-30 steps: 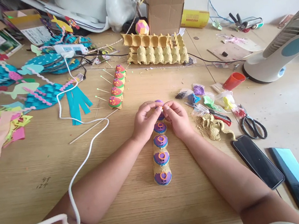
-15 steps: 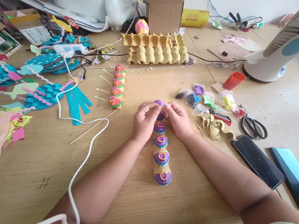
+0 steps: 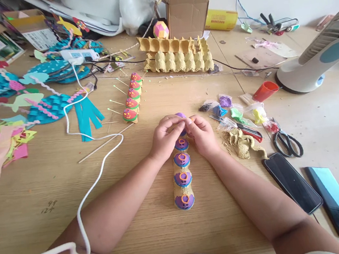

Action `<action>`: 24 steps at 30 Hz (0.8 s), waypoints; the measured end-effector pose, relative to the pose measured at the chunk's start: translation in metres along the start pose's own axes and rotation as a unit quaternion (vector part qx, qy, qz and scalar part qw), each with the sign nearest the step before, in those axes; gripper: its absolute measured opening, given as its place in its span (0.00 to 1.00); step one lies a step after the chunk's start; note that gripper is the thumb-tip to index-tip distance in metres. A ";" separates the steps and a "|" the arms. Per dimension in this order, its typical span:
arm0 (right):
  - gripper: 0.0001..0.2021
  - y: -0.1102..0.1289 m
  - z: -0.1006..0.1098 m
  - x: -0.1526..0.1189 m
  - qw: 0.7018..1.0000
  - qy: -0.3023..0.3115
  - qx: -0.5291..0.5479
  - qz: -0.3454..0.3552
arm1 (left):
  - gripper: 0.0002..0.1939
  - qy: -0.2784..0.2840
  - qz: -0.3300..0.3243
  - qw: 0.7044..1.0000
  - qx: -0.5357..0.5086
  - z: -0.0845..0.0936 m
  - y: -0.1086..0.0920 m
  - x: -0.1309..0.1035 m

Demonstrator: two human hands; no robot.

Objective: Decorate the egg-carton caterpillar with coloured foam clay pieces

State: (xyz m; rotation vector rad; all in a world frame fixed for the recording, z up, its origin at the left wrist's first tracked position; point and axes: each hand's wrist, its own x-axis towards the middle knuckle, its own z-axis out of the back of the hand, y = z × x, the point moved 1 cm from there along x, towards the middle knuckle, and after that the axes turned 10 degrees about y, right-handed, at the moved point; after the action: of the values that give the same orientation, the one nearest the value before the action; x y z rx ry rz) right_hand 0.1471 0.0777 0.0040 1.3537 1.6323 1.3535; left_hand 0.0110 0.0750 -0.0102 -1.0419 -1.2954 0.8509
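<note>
A strip of egg-carton cups (image 3: 184,178) with purple and blue clay, orange rings and small dark faces runs away from me in the middle of the table. Over its far end, my left hand (image 3: 168,137) is pinched, thumb against fingers. My right hand (image 3: 200,134) is pinched too, its fingertips meeting those of the left. Whatever lies between the fingertips is too small to make out. Part of the farthest purple cups is hidden behind the hands. A second strip with red and green cups (image 3: 133,98) lies further back to the left.
Bagged coloured clay (image 3: 236,113), a red cutter (image 3: 250,133), scissors (image 3: 287,143) and a phone (image 3: 292,183) lie on the right. A white cable (image 3: 93,183) crosses the left side. Egg cartons (image 3: 178,60) stand behind, a fan (image 3: 320,51) at far right.
The fingertips of both hands have come together over the far cups, and the orange bit seen between them is now hidden.
</note>
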 end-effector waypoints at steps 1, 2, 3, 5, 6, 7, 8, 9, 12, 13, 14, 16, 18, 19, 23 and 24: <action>0.24 0.000 0.000 0.000 1.000 0.003 -0.004 -0.003 | 0.17 -0.005 -0.001 1.000 -0.002 0.000 0.000 0.000; 0.25 0.000 0.001 0.000 1.000 0.005 -0.010 -0.005 | 0.16 -0.008 -0.002 1.000 -0.005 0.000 0.000 0.000; 0.26 0.000 0.001 0.000 1.000 0.006 -0.016 -0.006 | 0.16 -0.008 -0.001 1.000 -0.007 0.000 0.000 0.001; 0.26 -0.001 0.001 0.000 1.000 0.000 -0.024 -0.005 | 0.16 -0.010 0.002 1.000 -0.006 0.001 0.001 0.000; 0.26 -0.001 0.002 0.000 1.000 -0.004 -0.025 -0.003 | 0.16 -0.011 0.004 1.000 -0.003 0.001 0.001 0.000; 0.25 -0.001 0.002 0.000 1.000 -0.008 -0.024 -0.003 | 0.16 -0.012 0.005 1.000 0.001 0.001 0.001 0.000; 0.25 -0.001 0.002 0.000 1.000 -0.010 -0.024 -0.002 | 0.16 -0.013 0.004 1.000 0.003 0.001 0.000 0.000; 0.25 -0.001 0.002 0.001 1.000 -0.013 -0.025 -0.002 | 0.15 -0.012 0.003 1.000 0.003 0.000 0.000 -0.001; 0.25 -0.001 0.002 0.001 0.999 -0.030 -0.035 0.003 | 0.14 -0.011 0.005 1.000 -0.008 0.000 -0.003 0.000; 0.26 -0.001 0.002 0.001 0.998 -0.039 -0.040 0.004 | 0.15 -0.012 0.008 1.000 -0.012 0.000 -0.004 0.000; 0.26 -0.001 0.002 0.001 0.998 -0.047 -0.046 0.003 | 0.16 -0.014 0.012 1.000 -0.014 -0.001 -0.005 0.000; 0.27 -0.001 0.003 0.002 0.996 -0.061 -0.060 0.002 | 0.17 -0.019 0.018 1.000 -0.015 -0.001 -0.006 0.000; 0.27 -0.001 0.003 0.002 0.995 -0.066 -0.073 0.003 | 0.19 -0.018 0.020 0.999 -0.017 -0.001 -0.007 0.000; 0.28 -0.001 0.003 0.002 0.995 -0.067 -0.078 0.006 | 0.19 -0.014 0.019 1.000 -0.016 0.000 -0.007 0.000; 0.28 -0.001 0.004 0.001 0.993 -0.072 -0.095 0.020 | 0.23 0.018 0.005 1.000 0.007 0.003 -0.005 -0.001; 0.28 -0.001 0.004 0.001 0.992 -0.072 -0.099 0.022 | 0.24 0.023 0.003 1.000 0.010 0.003 -0.004 -0.001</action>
State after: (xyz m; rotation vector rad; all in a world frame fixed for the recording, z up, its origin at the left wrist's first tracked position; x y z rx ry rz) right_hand 0.1496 0.0798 0.0019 1.3418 1.3434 1.3690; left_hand 0.0076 0.0731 -0.0067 -1.0433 -1.2432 0.8383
